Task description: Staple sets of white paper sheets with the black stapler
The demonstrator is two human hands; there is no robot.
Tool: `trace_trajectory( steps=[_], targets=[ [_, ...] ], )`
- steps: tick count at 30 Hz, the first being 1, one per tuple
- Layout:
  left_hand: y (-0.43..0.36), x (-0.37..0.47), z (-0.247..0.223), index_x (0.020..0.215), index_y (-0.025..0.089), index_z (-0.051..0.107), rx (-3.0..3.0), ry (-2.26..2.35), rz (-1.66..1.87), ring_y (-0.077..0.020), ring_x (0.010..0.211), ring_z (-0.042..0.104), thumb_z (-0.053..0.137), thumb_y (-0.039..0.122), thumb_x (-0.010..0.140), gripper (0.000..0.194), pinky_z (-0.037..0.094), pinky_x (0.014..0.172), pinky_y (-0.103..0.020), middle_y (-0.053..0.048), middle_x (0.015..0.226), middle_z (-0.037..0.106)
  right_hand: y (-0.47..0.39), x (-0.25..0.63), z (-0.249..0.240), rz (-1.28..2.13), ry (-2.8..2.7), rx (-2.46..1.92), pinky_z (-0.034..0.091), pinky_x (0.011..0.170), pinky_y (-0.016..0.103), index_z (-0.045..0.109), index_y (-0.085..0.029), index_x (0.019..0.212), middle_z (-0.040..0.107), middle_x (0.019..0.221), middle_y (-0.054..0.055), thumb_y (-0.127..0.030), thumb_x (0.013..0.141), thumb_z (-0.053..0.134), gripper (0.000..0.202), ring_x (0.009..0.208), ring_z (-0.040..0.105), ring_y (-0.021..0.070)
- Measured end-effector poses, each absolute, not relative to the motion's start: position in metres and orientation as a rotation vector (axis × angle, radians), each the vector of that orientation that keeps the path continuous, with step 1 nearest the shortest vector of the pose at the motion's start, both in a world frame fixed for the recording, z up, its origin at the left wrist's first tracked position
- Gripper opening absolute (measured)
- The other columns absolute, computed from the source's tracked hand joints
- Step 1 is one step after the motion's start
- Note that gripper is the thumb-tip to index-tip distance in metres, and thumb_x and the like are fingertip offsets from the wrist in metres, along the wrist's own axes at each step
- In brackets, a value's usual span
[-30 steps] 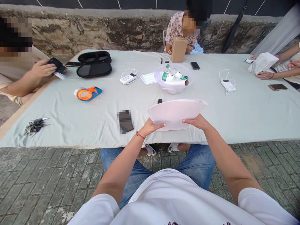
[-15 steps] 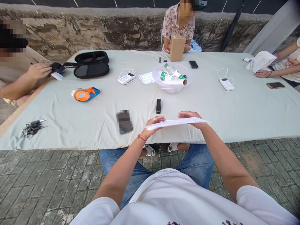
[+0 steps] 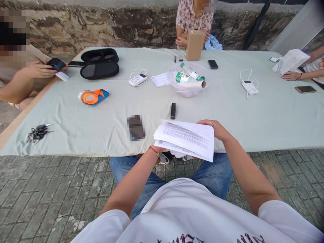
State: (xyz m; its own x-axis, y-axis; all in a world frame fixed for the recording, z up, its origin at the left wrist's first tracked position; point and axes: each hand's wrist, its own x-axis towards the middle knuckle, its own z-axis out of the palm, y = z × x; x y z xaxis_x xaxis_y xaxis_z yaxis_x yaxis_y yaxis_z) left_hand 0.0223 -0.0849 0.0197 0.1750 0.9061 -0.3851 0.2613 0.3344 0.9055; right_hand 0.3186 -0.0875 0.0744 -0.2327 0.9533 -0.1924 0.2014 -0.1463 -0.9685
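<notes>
A loose stack of printed sheets of paper (image 3: 186, 136) is tilted over the table's near edge, its layers fanned apart. My right hand (image 3: 215, 128) grips the stack at its right edge. At the lower left, my left hand (image 3: 160, 149) supports it from beneath; most of those fingers are hidden by the paper. Just beyond the sheets lies a black stapler (image 3: 173, 111). A dark blurred phone-like object (image 3: 136, 127) rests to the left of the papers.
A clear bowl (image 3: 186, 91) holds bottles and a roll. An orange tape dispenser (image 3: 92, 97), keys (image 3: 39, 132), a black case (image 3: 100, 69), white devices with cords (image 3: 138, 80) and a cardboard box (image 3: 195, 45) are on the cloth-covered table (image 3: 273, 125). Three people sit around it.
The papers have turned from nearly edge-on to showing their printed faces, and their layers have spread. My left hand has slipped mostly out of sight under them. The view has shifted slightly.
</notes>
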Motion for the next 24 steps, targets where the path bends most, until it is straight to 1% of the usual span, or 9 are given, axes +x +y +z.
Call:
trace_trajectory(
  steps=[3, 4, 7, 10, 13, 16, 19, 22, 24],
  targets=[
    [-0.111, 0.03, 0.013, 0.112, 0.012, 0.07, 0.952, 1.146, 0.583, -0.0271, 0.098, 0.068, 0.065, 0.037, 0.087, 0.035, 0.054, 0.093, -0.044, -0.016, 0.109, 0.071, -0.114, 0.324, 0.056, 1.483, -1.316, -1.42, 0.054, 0.09, 0.041, 0.07, -0.028, 0.115, 0.073, 0.113, 0.003, -0.04, 0.075, 0.074, 0.042, 0.101, 0.068, 0.0248],
    [-0.121, 0.032, 0.009, 0.113, 0.013, 0.069, 0.802, 1.059, 0.548, -0.0285, 0.098, 0.069, 0.071, 0.035, 0.083, 0.037, 0.053, 0.094, -0.046, -0.017, 0.108, 0.073, -0.126, 0.324, 0.048, 1.548, -1.243, -1.448, 0.055, 0.087, 0.041, 0.068, -0.027, 0.117, 0.073, 0.113, 0.004, -0.042, 0.076, 0.074, 0.045, 0.099, 0.069, 0.0252],
    [-0.152, 0.037, -0.009, 0.115, 0.01, 0.068, 0.374, 0.89, 0.424, -0.0313, 0.104, 0.07, 0.083, 0.028, 0.069, 0.052, 0.051, 0.1, -0.047, -0.019, 0.11, 0.073, -0.167, 0.321, 0.021, 1.739, -1.028, -1.489, 0.056, 0.085, 0.045, 0.068, -0.022, 0.113, 0.074, 0.108, 0.008, -0.049, 0.077, 0.073, 0.045, 0.098, 0.07, 0.0276],
    [-0.175, 0.036, -0.028, 0.112, 0.006, 0.068, 0.229, 0.889, 0.374, -0.0321, 0.105, 0.069, 0.083, 0.02, 0.067, 0.049, 0.049, 0.102, -0.046, -0.021, 0.111, 0.072, -0.205, 0.319, 0.0, 1.77, -0.917, -1.583, 0.057, 0.078, 0.044, 0.067, -0.026, 0.107, 0.074, 0.103, 0.007, -0.053, 0.08, 0.068, 0.038, 0.093, 0.07, 0.0272],
    [-0.187, 0.035, -0.039, 0.114, 0.005, 0.068, 0.161, 0.813, 0.394, -0.033, 0.108, 0.068, 0.081, 0.012, 0.066, 0.05, 0.048, 0.105, -0.047, -0.021, 0.115, 0.071, -0.235, 0.316, -0.013, 1.67, -0.881, -1.782, 0.056, 0.067, 0.039, 0.066, -0.026, 0.093, 0.073, 0.09, 0.004, -0.057, 0.084, 0.059, 0.033, 0.081, 0.069, 0.0253],
    [-0.188, 0.036, -0.043, 0.115, 0.005, 0.068, 0.171, 0.764, 0.413, -0.0337, 0.109, 0.068, 0.079, 0.003, 0.06, 0.055, 0.047, 0.106, -0.047, -0.02, 0.115, 0.071, -0.254, 0.313, -0.021, 1.5, -0.987, -1.876, 0.054, 0.068, 0.038, 0.064, -0.024, 0.087, 0.072, 0.084, 0.003, -0.055, 0.086, 0.054, 0.033, 0.079, 0.067, 0.0244],
    [-0.183, 0.039, -0.045, 0.114, 0.005, 0.068, 0.149, 0.798, 0.442, -0.0328, 0.108, 0.069, 0.079, 0.008, 0.064, 0.051, 0.048, 0.105, -0.047, -0.02, 0.112, 0.072, -0.257, 0.319, -0.022, 1.463, -1.158, -1.852, 0.053, 0.071, 0.038, 0.064, -0.024, 0.091, 0.072, 0.087, 0.003, -0.05, 0.089, 0.05, 0.029, 0.08, 0.066, 0.0236],
    [-0.177, 0.041, -0.044, 0.113, 0.005, 0.067, 0.137, 0.848, 0.462, -0.031, 0.105, 0.07, 0.079, 0.016, 0.07, 0.046, 0.049, 0.103, -0.045, -0.02, 0.11, 0.073, -0.238, 0.341, -0.005, 1.469, -1.423, -1.964, 0.052, 0.07, 0.038, 0.065, -0.024, 0.089, 0.071, 0.082, 0.003, -0.045, 0.091, 0.048, 0.027, 0.075, 0.066, 0.0236],
    [-0.174, 0.042, -0.043, 0.113, 0.004, 0.067, 0.17, 0.857, 0.455, -0.0305, 0.103, 0.07, 0.079, 0.013, 0.068, 0.047, 0.05, 0.102, -0.044, -0.02, 0.11, 0.073, -0.212, 0.355, 0.015, 1.195, -1.58, -2.143, 0.051, 0.075, 0.04, 0.067, -0.024, 0.091, 0.071, 0.08, 0.005, -0.04, 0.092, 0.046, 0.027, 0.076, 0.066, 0.0245]
  ],
)
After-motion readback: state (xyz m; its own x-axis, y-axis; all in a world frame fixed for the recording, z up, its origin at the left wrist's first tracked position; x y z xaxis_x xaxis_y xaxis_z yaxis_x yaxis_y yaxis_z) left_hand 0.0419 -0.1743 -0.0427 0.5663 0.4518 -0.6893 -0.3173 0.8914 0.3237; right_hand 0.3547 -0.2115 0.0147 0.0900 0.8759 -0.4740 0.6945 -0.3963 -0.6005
